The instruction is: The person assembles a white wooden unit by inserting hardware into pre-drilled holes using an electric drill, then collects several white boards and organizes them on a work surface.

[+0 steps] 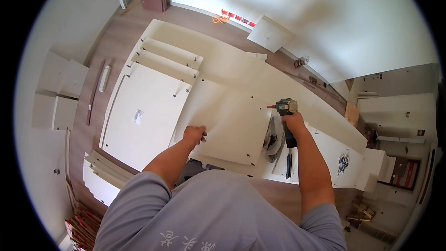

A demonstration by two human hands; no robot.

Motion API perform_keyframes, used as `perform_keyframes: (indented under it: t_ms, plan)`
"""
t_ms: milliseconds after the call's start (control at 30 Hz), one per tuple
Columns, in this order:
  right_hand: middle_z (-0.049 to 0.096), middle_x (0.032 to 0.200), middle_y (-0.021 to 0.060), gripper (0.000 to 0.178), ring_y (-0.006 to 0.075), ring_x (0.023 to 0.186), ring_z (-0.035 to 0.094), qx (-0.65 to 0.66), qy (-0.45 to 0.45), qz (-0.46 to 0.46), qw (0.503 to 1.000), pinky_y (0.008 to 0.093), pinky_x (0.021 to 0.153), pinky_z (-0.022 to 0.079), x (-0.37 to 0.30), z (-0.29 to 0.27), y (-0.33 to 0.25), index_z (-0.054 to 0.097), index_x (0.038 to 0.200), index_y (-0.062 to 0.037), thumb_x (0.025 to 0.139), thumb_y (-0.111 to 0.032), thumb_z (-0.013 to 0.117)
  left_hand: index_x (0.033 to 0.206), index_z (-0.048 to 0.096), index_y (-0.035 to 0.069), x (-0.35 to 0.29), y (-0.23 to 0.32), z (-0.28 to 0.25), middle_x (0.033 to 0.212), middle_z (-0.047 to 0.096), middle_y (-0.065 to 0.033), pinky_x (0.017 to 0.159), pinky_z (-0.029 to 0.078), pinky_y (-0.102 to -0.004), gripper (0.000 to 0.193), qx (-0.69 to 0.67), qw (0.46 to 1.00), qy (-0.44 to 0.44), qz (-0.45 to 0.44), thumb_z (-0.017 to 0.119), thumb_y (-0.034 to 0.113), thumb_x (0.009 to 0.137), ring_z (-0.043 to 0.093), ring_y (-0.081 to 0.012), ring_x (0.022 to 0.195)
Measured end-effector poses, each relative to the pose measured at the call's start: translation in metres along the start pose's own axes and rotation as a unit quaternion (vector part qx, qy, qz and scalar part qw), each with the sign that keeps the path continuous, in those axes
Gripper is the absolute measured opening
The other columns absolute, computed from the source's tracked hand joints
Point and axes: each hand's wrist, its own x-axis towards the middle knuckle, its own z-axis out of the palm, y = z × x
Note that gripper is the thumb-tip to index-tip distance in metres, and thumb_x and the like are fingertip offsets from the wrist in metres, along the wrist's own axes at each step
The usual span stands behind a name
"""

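Observation:
My right hand (293,122) is wrapped round the grip of a cordless drill (286,107), its red-tipped bit pointing left over the edge of a white panel (227,116). Over the left part of that same panel hovers my left hand (195,135), fingers curled together; whether a small piece sits in them I cannot make out. Dark holes show along the panel's far side, and two dark bolts (251,159) stand near its front right corner. To the left lies a stack of white panels (153,97) with several bolts standing up along their edges.
A crumpled clear plastic bag (274,139) lies right of the panel. Beyond it, a pile of small fittings (343,162) rests on another white board. A large cream board (223,46) lies underneath. Orange cord (221,18) and red packs (239,18) sit by the far wall.

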Motion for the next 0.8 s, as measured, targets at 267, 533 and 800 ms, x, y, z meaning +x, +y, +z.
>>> perform_keyframes:
  t_ms: [267, 533, 800]
  plan:
    - [0.069, 0.080, 0.0140, 0.026, 0.0250, 0.069, 0.065, -0.088, 0.027, -0.026, 0.995, 0.0389, 0.064, 0.052, -0.002, -0.002, 0.014, 0.070, 0.090, 0.0048, 0.073, -0.015, 0.070, 0.084, 0.073, 0.002, 0.016, -0.013, 0.002, 0.064, 0.069, -0.0107, 0.044, 0.040, -0.0328, 0.036, -0.025, 1.000, -0.014, 0.012, 0.061, 0.034, 0.090, 0.051, -0.0159, 0.045]
    - [0.073, 0.098, 0.0136, 0.033, 0.0202, 0.078, 0.069, 0.213, -0.029, -0.036, 0.976, 0.0352, 0.071, 0.056, -0.136, -0.007, -0.006, 0.068, 0.117, 0.0031, 0.085, -0.008, 0.069, 0.118, 0.061, 0.003, 0.017, -0.027, -0.008, 0.100, 0.068, -0.0114, 0.067, 0.055, -0.0326, 0.023, -0.276, 0.950, -0.142, -0.018, 0.052, 0.010, 0.098, 0.065, -0.0198, 0.081]
    - [0.072, 0.111, 0.0169, 0.045, 0.0226, 0.086, 0.069, 0.369, -0.133, -0.028, 0.920, 0.0356, 0.076, 0.058, -0.252, 0.094, 0.036, 0.060, 0.129, 0.0054, 0.084, 0.000, 0.066, 0.127, 0.055, 0.000, -0.022, 0.003, 0.027, 0.117, 0.064, -0.0146, 0.103, 0.058, -0.0433, 0.028, -0.440, 0.876, -0.200, 0.007, 0.043, -0.004, 0.102, 0.064, -0.0326, 0.119]
